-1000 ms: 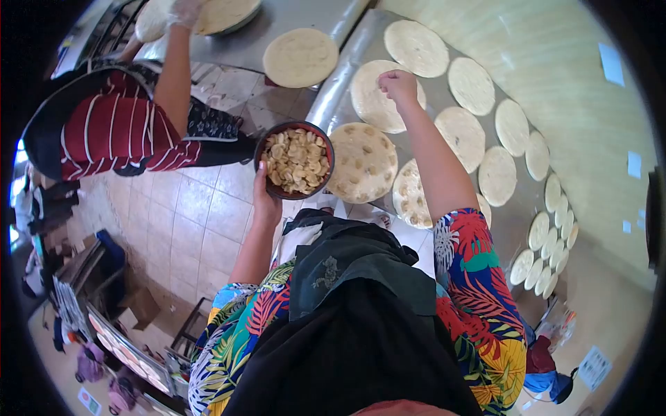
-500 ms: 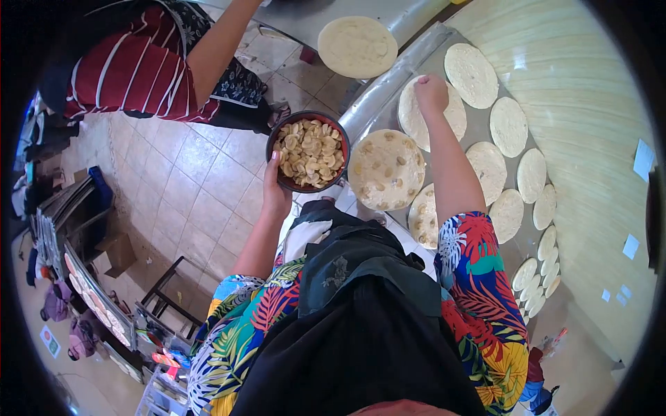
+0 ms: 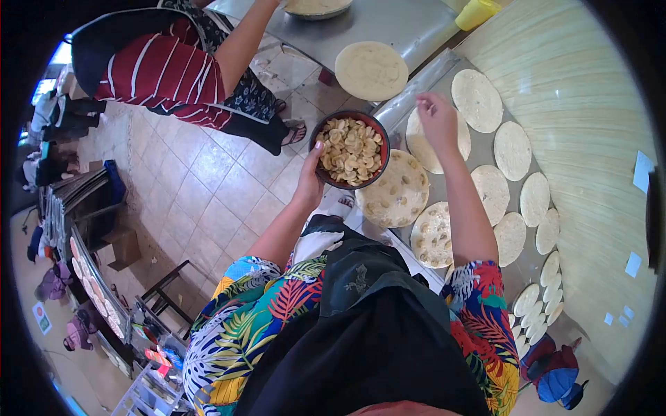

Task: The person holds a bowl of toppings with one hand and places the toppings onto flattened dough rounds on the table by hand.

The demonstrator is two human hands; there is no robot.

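Note:
My left hand [image 3: 312, 173] grips the near-left side of a dark bowl with a red inside [image 3: 383, 132], its thumb over the rim. Sliced mushrooms [image 3: 352, 149] fill the bowl. Over a pale round pizza base [image 3: 454, 149] hovers my right hand [image 3: 438, 121], fingers bent and drawn together; whatever they hold is too small to make out. A nearer pizza base [image 3: 388, 197], partly below the bowl, carries scattered mushroom slices. Slices also dot another pizza base [image 3: 431, 236] beside my right forearm.
More plain bases [image 3: 477, 100] line the metal table [image 3: 444, 191] along the wall. One round base [image 3: 371, 71] overhangs the edge of a steel table [image 3: 305, 31]. A co-worker in a striped red top [image 3: 166, 69] stands at the left. Loaded trays [image 3: 97, 291] stand farther left.
My right hand has loosened from a tight fist and stays over the same base. The bowl has shifted right in view, now overlapping the nearer base. The whole view has moved slightly.

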